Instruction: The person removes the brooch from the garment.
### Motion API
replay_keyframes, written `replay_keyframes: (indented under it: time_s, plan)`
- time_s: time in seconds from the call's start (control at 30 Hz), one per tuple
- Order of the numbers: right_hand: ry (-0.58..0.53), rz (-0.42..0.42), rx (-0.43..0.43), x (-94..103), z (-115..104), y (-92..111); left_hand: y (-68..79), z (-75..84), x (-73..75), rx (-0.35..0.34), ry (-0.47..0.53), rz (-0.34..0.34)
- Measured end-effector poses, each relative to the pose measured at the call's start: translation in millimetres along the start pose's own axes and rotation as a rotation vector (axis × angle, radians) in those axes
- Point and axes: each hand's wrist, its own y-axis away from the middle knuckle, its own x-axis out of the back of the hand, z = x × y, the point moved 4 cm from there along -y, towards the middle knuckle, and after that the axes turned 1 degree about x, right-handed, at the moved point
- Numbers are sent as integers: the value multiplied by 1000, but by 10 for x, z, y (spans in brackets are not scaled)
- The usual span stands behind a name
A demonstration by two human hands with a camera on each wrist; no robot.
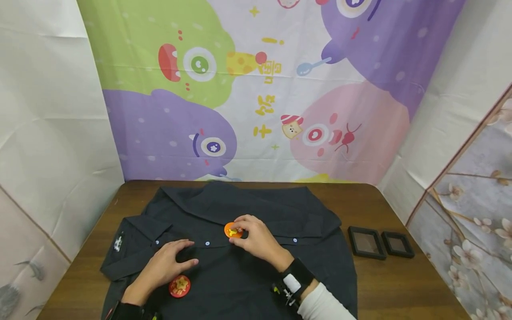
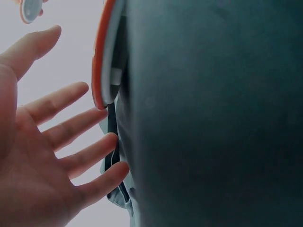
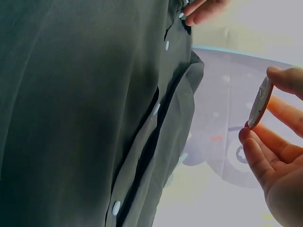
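A dark button-up shirt [image 1: 248,284] lies spread over the brown table. Over its middle, my right hand [image 1: 258,239] pinches a round orange disc [image 1: 228,229] with a yellow decoration. The right wrist view shows the disc's pale back [image 3: 259,105], held on edge between thumb and fingertips, apart from the cloth. My left hand [image 1: 167,263], fingers spread and holding nothing, is over the shirt's left part. Close below that hand, a red disc [image 1: 179,286] with a gold star rests on the cloth; its rim [image 2: 98,61] shows near the fingertips in the left wrist view.
Two dark square frames [image 1: 367,242] stand side by side on the table, right of the shirt. Small pale buttons [image 1: 295,240] run across the shirt. A cartoon-printed cloth [image 1: 264,164] hangs behind the table, with pale sheets at both sides.
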Motion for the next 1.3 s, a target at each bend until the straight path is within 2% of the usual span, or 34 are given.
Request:
replay_keyframes:
  time_s: [0.23,0.73,0.97,1.3]
  plan:
    - [2,11,-3,53,18,8,-8,-24,-20,2,10,-27]
    - [37,67,10,132,69,45,-19,-12,-11,-25,33,-25]
    - [32,94,19,183,83,66,-32,-13,-11,-10,24,-33]
    - [47,141,24,314,118,109,-19,-4,4,-29,35,-19]
